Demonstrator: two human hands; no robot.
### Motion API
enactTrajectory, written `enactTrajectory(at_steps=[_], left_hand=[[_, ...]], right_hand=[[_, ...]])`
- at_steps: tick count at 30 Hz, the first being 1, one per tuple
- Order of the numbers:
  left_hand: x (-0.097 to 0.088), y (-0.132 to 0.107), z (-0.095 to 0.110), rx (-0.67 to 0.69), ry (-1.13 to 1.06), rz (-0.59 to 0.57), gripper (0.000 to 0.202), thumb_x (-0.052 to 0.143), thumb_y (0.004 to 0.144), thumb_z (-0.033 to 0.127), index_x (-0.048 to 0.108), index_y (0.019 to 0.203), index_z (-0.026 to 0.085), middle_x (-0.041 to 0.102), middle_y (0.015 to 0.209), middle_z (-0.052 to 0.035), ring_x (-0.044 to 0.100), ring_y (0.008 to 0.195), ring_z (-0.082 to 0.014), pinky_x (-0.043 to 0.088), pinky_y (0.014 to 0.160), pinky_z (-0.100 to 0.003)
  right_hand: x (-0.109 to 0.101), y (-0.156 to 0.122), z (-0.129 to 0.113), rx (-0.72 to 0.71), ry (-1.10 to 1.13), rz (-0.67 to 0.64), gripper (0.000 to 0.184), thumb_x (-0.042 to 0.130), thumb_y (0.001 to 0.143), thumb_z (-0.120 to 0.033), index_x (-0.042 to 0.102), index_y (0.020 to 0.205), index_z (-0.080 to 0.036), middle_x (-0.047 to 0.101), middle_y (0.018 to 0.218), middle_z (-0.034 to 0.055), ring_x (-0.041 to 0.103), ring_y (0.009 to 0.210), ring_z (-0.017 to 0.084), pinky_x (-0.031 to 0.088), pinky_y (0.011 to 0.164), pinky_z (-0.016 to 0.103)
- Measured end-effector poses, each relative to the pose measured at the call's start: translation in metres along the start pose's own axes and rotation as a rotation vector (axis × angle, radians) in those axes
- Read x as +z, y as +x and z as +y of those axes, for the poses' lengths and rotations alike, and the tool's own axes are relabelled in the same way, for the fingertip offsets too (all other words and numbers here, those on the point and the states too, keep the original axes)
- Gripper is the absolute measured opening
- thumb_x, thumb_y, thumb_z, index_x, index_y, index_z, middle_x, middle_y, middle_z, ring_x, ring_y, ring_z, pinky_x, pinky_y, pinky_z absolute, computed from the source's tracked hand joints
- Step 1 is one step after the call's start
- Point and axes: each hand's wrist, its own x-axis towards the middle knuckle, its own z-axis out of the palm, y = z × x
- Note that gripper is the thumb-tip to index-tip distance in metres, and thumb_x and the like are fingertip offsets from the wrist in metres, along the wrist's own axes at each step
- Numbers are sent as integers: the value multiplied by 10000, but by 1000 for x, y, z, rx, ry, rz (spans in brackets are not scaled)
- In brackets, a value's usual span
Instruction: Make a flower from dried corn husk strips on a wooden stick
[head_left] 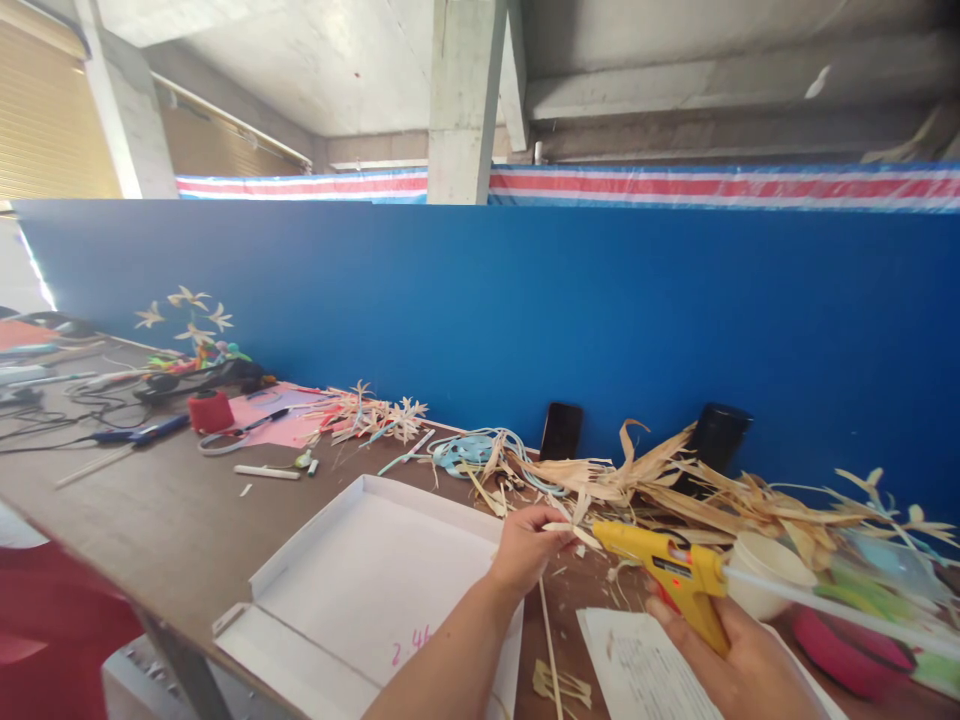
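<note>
1. Craft table (pixel 150 510), seen from my remote seat: my left hand (pixel 525 548) pinches a small husk flower (pixel 571 527) between thumb and fingertips. The grip is closed on it, and it is held just above the table between a white cardboard tray (pixel 375 570) and a sheet of paper (pixel 637 660).
2. My right hand (pixel 739 660) has its grip wrapped round the handle of a yellow glue gun (pixel 667 570). The nozzle points at the flower's petals (touching or only just beside them, I cannot tell).
3. The flower looks dry, feather-light and brittle, and I judge its petals would crease or snap under pressure. The safest hold is a light one at the base, where the petals meet.
4. The gun is rigid plastic with a small red light showing. I would keep to the handle and treat the tip as hot.
5. Loose husk strips (pixel 675 480) are heaped along the blue partition (pixel 525 320). A white cup (pixel 765 570) sits just behind the gun, and a thin stick (pixel 550 640) lies below the left hand.
</note>
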Motion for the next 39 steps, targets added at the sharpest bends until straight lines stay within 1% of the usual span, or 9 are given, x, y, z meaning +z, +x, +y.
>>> enactTrajectory(at_steps=[5, 10, 15, 19, 24, 27, 31, 34, 39], left_hand=[[0, 0, 1, -2, -11, -8, 226, 751, 491, 264, 628, 598, 108, 623, 543, -27, 580, 505, -117, 463, 552, -225], [1, 0, 1, -23, -28, 5, 255, 762, 465, 273, 618, 595, 108, 620, 535, -22, 584, 505, -123, 471, 550, -232], [1, 0, 0, -12, -17, -8, 217, 747, 502, 247, 623, 605, 102, 630, 550, -28, 589, 515, -122, 472, 557, -223], [-1, 0, -1, 1, -10, -25, 191, 736, 529, 233, 633, 620, 101, 639, 571, -33, 592, 524, -120, 473, 561, -218], [-2, 1, -3, 8, -2, -19, 192, 737, 531, 233, 634, 627, 101, 640, 563, -34, 593, 517, -125, 472, 549, -217], [-1, 1, -2, 6, -15, -18, 203, 743, 522, 240, 632, 622, 101, 639, 559, -35, 598, 522, -131, 478, 554, -223], [0, 0, 1, -14, -8, -2, 204, 744, 513, 234, 632, 615, 98, 633, 544, -35, 594, 511, -126, 475, 549, -218], [0, 0, 1, -22, -12, 5, 207, 742, 510, 234, 632, 621, 99, 637, 550, -39, 595, 511, -128, 476, 550, -223], [-1, 0, 0, 2, -7, -17, 218, 745, 513, 254, 633, 621, 101, 639, 566, -37, 596, 521, -129, 480, 564, -232]], right_hand=[[1, 1, 0, -5, -10, 20, 412, 528, 696, -514, 631, 970, -225, 695, 948, 49, 612, 947, 260, 482, 757, 274], [3, 3, 2, 9, -7, 9, 439, 511, 699, -538, 614, 988, -224, 688, 974, 45, 601, 971, 252, 466, 782, 270], [2, 1, 1, 37, -9, -10, 444, 504, 693, -550, 613, 981, -230, 692, 960, 33, 603, 964, 241, 460, 777, 256], [0, 0, -3, 26, -11, 27, 432, 523, 673, -539, 626, 959, -232, 698, 937, 25, 612, 943, 242, 470, 745, 252], [2, -2, -5, 4, 12, 68, 397, 540, 671, -514, 638, 924, -225, 705, 908, 31, 627, 906, 247, 481, 695, 250], [4, -3, -7, -8, 30, 120, 382, 527, 688, -507, 638, 924, -228, 702, 912, 34, 623, 910, 247, 474, 709, 258], [5, -5, -10, 16, 37, 116, 408, 538, 661, -520, 647, 919, -223, 704, 891, 40, 625, 894, 253, 472, 714, 271], [5, -6, -13, 13, 39, 152, 414, 503, 693, -519, 635, 945, -218, 699, 907, 44, 617, 907, 250, 457, 744, 282], [4, -5, -10, 27, 34, 88, 430, 517, 674, -532, 635, 946, -219, 698, 915, 40, 615, 920, 248, 465, 743, 274]])
